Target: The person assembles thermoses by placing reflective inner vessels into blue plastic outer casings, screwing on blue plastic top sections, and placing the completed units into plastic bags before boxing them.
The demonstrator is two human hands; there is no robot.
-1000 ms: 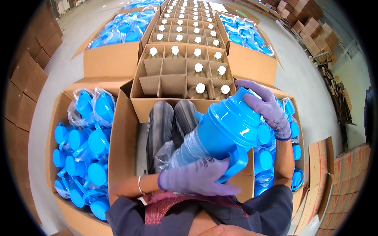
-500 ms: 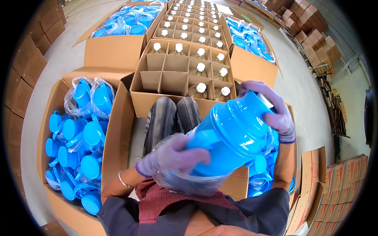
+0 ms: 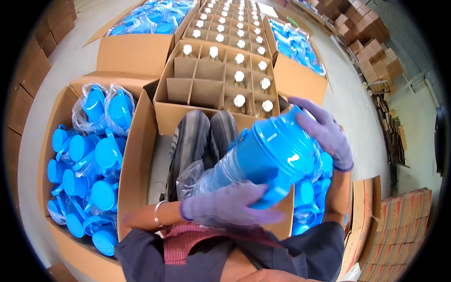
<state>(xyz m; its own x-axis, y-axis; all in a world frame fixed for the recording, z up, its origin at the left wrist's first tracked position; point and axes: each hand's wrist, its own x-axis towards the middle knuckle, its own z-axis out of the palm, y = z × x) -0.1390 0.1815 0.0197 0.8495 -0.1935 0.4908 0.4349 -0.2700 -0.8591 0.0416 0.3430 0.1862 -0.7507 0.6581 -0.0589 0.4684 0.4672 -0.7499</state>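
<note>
A large blue vacuum flask [image 3: 263, 150] lies tilted over my lap, its wide top toward the upper right. Clear plastic wrap [image 3: 191, 176] covers its lower end. My right hand [image 3: 326, 134], in a purple glove, curves over the flask's top end and grips it. A small white part shows by those fingers. My left hand [image 3: 230, 204], also gloved and slightly blurred, lies along the near side of the flask with fingers stretched out. A blue handle [image 3: 275, 190] juts from the flask near the left fingertips.
On the left stands an open carton [image 3: 136, 164] of blue flask parts, some bagged. Ahead, a divided carton [image 3: 171, 115] holds several clear bottles with white caps. More blue parts [image 3: 305, 192] sit in a carton at right. Stacked cartons [image 3: 399, 225] stand beyond.
The flask has turned, bringing its handle to the near side. My left hand has slid down and right along it, fingers straightened. My right hand has stayed at the top end.
</note>
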